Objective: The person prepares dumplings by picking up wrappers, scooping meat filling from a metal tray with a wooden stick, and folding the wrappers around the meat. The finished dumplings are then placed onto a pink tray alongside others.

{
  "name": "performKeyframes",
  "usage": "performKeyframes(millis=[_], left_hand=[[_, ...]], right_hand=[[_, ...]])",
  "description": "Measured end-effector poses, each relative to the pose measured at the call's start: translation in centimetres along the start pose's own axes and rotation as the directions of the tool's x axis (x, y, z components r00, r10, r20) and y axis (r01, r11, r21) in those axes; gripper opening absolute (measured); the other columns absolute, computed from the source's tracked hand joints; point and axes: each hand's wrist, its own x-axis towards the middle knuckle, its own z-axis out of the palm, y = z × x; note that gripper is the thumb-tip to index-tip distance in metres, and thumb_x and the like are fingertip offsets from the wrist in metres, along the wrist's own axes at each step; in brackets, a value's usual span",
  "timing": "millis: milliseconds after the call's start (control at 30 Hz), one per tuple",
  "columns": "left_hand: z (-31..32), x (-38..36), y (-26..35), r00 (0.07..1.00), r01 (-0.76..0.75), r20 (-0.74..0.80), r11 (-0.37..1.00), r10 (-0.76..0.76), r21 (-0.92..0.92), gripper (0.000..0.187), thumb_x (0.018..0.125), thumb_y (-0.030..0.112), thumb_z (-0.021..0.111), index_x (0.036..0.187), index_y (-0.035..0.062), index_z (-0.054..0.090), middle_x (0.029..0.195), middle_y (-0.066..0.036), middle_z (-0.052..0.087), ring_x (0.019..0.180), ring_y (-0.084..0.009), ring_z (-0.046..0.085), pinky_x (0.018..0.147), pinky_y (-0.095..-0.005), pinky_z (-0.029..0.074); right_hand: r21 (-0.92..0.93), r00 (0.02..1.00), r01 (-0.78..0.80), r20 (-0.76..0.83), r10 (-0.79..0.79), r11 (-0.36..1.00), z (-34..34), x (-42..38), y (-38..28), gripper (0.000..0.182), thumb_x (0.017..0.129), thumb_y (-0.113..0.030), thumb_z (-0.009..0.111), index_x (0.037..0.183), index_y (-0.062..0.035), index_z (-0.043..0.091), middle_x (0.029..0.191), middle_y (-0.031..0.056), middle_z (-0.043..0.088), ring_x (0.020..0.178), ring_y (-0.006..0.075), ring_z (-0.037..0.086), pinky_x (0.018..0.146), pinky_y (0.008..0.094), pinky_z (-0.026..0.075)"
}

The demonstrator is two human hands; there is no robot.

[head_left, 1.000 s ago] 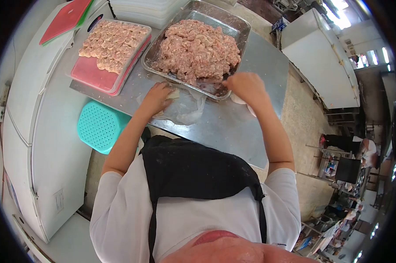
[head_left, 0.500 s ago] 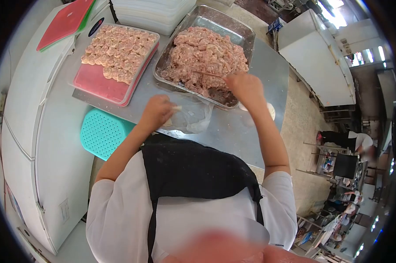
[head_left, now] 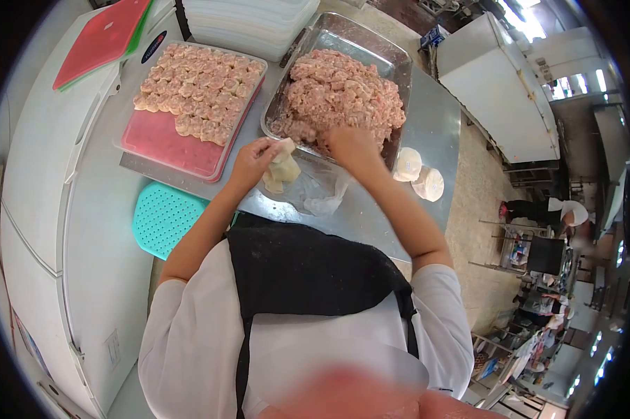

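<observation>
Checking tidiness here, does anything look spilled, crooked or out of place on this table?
Nothing looks spilled. The metal tray of minced meat sits askew to the dumpling tray, and a crumpled plastic bag lies loose by the left hand.

Single view, from a camera worn on the head, aimed forward and steeply down. Strong fisheye rounding, dark curved edges at the frame corners. Nearest the lens, at bottom: blurred chin, white shirt and black apron (head_left: 308,279). Both arms stretching away up the frame to a steel table (head_left: 433,112) seen from above and close by. Left hand (head_left: 253,159) and right hand (head_left: 350,143) near the picture's centre, at the near edge of a metal tray (head_left: 391,56). Room floor and distant workers squeezed along the right edge; white cabinet (head_left: 56,202) along the left. No second view to compare.
</observation>
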Motion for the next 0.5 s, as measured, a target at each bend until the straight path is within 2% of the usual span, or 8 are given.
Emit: performKeyframes(millis=[33,67,100,233,333,400,433,500], left_hand=[[0.0,0.0,0.2,1.000,-0.004,-0.005,1.000,0.004,-0.002,0.027,0.094,0.019,0.051,0.108,-0.0011,0.061,0.103,-0.011,0.063,0.087,-0.0218,0.063,0.077,-0.0312,0.049],[0.2,-0.4,0.4,0.982,0.158,-0.031,0.891,-0.188,-0.426,0.028,0.095,0.020,0.051,0.112,-0.0003,0.059,0.103,-0.009,0.064,0.088,-0.0190,0.063,0.077,-0.0299,0.050],[0.4,-1.0,0.7,0.930,0.256,0.029,0.588,-0.367,-0.767,0.030,0.095,0.022,0.052,0.116,0.0005,0.056,0.104,-0.008,0.064,0.089,-0.0161,0.064,0.076,-0.0286,0.051],[-0.3,-1.8,1.8,0.960,0.275,0.149,0.692,-0.238,-0.668,0.037,0.096,0.023,0.052,0.125,0.0006,0.050,0.105,-0.010,0.063,0.093,-0.0165,0.064,0.080,-0.0282,0.052],[-0.2,-1.6,2.3,0.919,0.391,0.260,0.589,-0.298,-0.708,0.038,0.095,0.024,0.053,0.124,-0.0004,0.052,0.107,-0.010,0.063,0.094,-0.0178,0.064,0.081,-0.0295,0.051],[-0.5,-1.1,1.0,0.982,0.180,0.127,0.906,-0.142,-0.384,0.039,0.095,0.025,0.053,0.122,-0.0023,0.055,0.110,-0.009,0.063,0.096,-0.0180,0.063,0.083,-0.0300,0.050],[-0.9,-1.1,1.2,0.981,0.182,0.127,0.906,-0.143,-0.382,0.039,0.095,0.025,0.053,0.122,-0.0023,0.055,0.110,-0.009,0.063,0.096,-0.0180,0.063,0.083,-0.0300,0.050],[-2.3,-1.0,2.8,0.993,-0.030,0.115,0.984,0.010,0.173,0.045,0.094,0.022,0.053,0.132,-0.0029,0.047,0.123,-0.011,0.058,0.103,-0.0168,0.059,0.092,-0.0310,0.045]], right_hand=[[0.083,0.999,0.035,-0.035,-0.032,0.996,0.7,-0.4,-1.2,0.020,0.080,-0.017,0.057,0.070,-0.0030,0.066,0.068,0.0167,0.065,0.066,0.0317,0.066,0.059,0.0429,0.053],[0.164,0.995,0.077,-0.069,-0.067,0.983,1.1,-1.0,-1.9,0.023,0.081,-0.020,0.057,0.070,-0.0019,0.066,0.070,0.0173,0.065,0.067,0.0326,0.067,0.059,0.0432,0.053],[0.163,0.995,0.085,-0.066,-0.075,0.983,1.0,-1.6,-2.1,0.023,0.081,-0.020,0.057,0.070,-0.0019,0.066,0.070,0.0173,0.065,0.067,0.0326,0.067,0.059,0.0432,0.053],[0.213,0.997,0.064,0.039,-0.074,0.975,-1.5,-2.1,0.5,0.026,0.085,-0.023,0.054,0.074,-0.0025,0.066,0.071,0.0173,0.065,0.069,0.0330,0.067,0.060,0.0446,0.052],[0.133,0.989,-0.008,0.150,-0.013,0.991,-2.5,-0.5,1.4,0.033,0.092,-0.029,0.050,0.078,-0.0036,0.066,0.072,0.0176,0.065,0.071,0.0339,0.066,0.064,0.0468,0.051],[0.076,0.983,-0.068,0.173,0.054,0.995,-0.9,0.0,0.4,0.034,0.092,-0.030,0.049,0.079,-0.0036,0.066,0.073,0.0181,0.065,0.072,0.0345,0.065,0.065,0.0473,0.051],[0.115,0.992,-0.005,0.130,-0.010,0.993,2.0,0.3,-0.8,0.035,0.092,-0.032,0.049,0.081,-0.0042,0.067,0.075,0.0176,0.066,0.073,0.0346,0.065,0.067,0.0480,0.050],[0.154,0.994,0.060,0.079,-0.073,0.986,3.4,0.2,-1.2,0.036,0.093,-0.034,0.049,0.083,-0.0048,0.067,0.077,0.0172,0.066,0.074,0.0346,0.065,0.068,0.0487,0.050]])
